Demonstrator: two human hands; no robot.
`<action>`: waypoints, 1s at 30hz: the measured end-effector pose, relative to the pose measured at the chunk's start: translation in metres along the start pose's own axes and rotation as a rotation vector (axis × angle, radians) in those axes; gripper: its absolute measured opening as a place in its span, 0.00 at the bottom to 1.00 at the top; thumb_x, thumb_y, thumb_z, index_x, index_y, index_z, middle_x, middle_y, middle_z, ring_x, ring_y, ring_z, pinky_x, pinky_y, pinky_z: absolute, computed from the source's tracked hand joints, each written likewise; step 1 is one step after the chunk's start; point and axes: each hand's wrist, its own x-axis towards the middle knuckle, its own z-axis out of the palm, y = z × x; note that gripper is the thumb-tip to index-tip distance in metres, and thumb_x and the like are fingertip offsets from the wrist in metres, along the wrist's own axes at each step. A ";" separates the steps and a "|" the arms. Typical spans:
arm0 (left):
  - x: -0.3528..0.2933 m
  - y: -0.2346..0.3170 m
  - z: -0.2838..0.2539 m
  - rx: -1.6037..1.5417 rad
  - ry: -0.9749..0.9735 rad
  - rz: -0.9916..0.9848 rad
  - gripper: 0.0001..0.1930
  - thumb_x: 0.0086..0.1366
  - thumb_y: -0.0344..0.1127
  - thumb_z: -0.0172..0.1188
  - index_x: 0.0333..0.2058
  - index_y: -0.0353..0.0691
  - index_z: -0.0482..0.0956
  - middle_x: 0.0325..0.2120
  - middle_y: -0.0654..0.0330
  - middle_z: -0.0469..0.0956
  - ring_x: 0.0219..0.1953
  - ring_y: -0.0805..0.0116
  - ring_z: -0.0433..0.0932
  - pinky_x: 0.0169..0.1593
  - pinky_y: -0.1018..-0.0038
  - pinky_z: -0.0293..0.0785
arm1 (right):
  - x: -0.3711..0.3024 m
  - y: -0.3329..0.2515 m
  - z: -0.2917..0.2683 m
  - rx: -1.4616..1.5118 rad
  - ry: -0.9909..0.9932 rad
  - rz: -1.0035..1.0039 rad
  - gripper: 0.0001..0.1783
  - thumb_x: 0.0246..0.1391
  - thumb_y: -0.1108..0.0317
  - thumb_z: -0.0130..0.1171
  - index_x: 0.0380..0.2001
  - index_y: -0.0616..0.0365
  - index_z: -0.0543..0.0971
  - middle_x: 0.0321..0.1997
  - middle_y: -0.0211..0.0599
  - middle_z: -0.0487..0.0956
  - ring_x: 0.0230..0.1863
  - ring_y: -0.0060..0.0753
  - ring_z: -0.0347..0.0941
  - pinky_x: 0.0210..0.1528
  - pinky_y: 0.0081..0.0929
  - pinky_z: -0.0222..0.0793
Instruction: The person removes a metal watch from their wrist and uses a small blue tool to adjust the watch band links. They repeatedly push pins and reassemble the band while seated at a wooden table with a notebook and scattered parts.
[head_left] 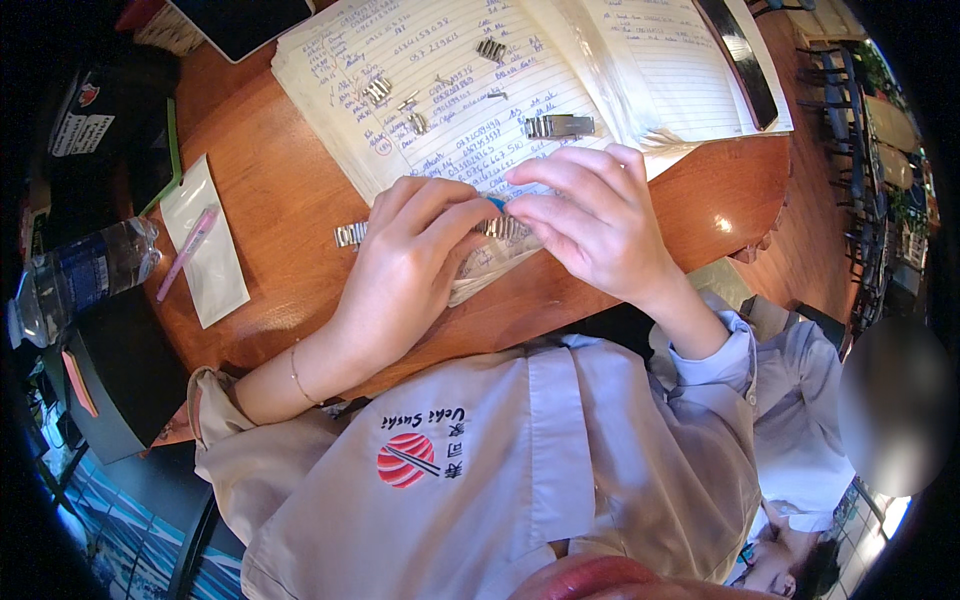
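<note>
Along the left rim of the round wooden table [270,170] lies a clear plastic water bottle [85,272] with a dark label, and right of it a pale flat sleeve [205,245] with a pink pen [190,250] on it. Toward the middle, the left hand [405,265] and the right hand [590,215] meet over a metal watch bracelet [352,235] whose long axis runs left to right; its free end sticks out left of the left hand, which is nearer to it. Both hands pinch the band, with something small and blue [497,203] between the fingertips. Behind them loose metal links [558,126] rest on an open lined notebook [450,90] covered in handwriting.
</note>
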 end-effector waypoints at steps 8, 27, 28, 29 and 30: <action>0.004 0.005 -0.002 0.006 0.014 -0.048 0.13 0.50 0.22 0.63 0.37 0.36 0.78 0.35 0.55 0.76 0.39 0.55 0.73 0.43 0.66 0.70 | 0.026 0.009 0.010 -0.124 0.165 0.151 0.06 0.43 0.68 0.63 0.28 0.50 0.79 0.45 0.21 0.76 0.48 0.27 0.69 0.48 0.34 0.57; 0.008 -0.002 -0.011 -0.290 -0.044 -0.232 0.11 0.56 0.26 0.63 0.39 0.36 0.77 0.31 0.55 0.76 0.32 0.62 0.75 0.38 0.71 0.72 | 0.019 -0.012 -0.015 0.622 -0.198 0.478 0.05 0.54 0.72 0.59 0.32 0.64 0.77 0.42 0.38 0.75 0.46 0.36 0.71 0.50 0.27 0.64; 0.008 -0.002 -0.010 -0.293 -0.022 -0.220 0.11 0.55 0.28 0.64 0.39 0.38 0.78 0.30 0.54 0.77 0.30 0.60 0.74 0.38 0.69 0.71 | 0.019 -0.011 -0.015 0.651 -0.198 0.489 0.05 0.54 0.72 0.59 0.30 0.64 0.77 0.42 0.38 0.74 0.46 0.35 0.71 0.50 0.26 0.64; 0.009 -0.001 -0.011 -0.303 -0.035 -0.241 0.10 0.56 0.28 0.63 0.38 0.37 0.78 0.29 0.54 0.77 0.30 0.59 0.74 0.38 0.68 0.71 | 0.019 -0.011 -0.014 0.634 -0.184 0.494 0.05 0.54 0.72 0.59 0.30 0.64 0.76 0.41 0.38 0.74 0.46 0.35 0.70 0.50 0.26 0.64; 0.011 0.002 -0.013 -0.313 -0.047 -0.262 0.09 0.56 0.28 0.63 0.37 0.36 0.79 0.29 0.53 0.77 0.30 0.59 0.75 0.38 0.68 0.71 | 0.019 -0.012 -0.014 0.616 -0.171 0.500 0.05 0.54 0.73 0.59 0.29 0.64 0.76 0.41 0.37 0.74 0.45 0.35 0.70 0.50 0.26 0.63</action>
